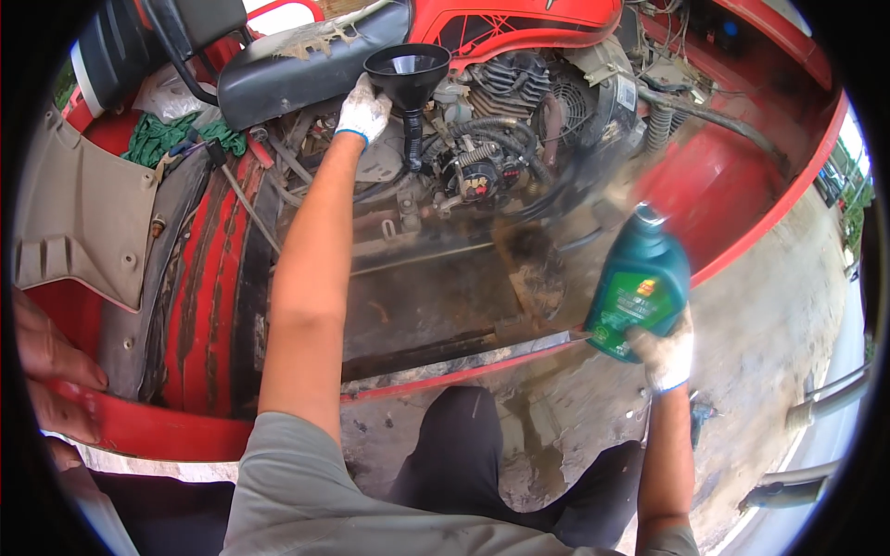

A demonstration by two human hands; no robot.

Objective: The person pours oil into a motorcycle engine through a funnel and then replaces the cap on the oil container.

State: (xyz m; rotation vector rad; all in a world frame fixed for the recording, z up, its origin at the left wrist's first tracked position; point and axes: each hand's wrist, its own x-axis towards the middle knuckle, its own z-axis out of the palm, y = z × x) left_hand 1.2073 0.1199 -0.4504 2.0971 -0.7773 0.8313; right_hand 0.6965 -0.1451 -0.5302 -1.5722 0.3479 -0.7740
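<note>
My left hand (364, 111), in a white work glove, is closed on the rim of a black funnel (408, 88). The funnel stands upright, and its ribbed flexible spout reaches down beside the engine (482, 171); what its lower end sits in is hidden. In my gloved right hand (666, 352) is a green motor oil bottle (640, 287), gripped low on its side and held neck up, to the right of the engine and apart from the funnel. Motion blurs the bottle's mouth, so I cannot tell whether a cap is on it.
A red vehicle body surrounds the engine, with a torn black seat (315, 65) behind. At left lie a beige plastic panel (83, 213), a green cloth (162, 139) and a long-handled tool (241, 195). Another person's hand (56, 361) rests at the left edge. Pipes (825, 408) stand at right.
</note>
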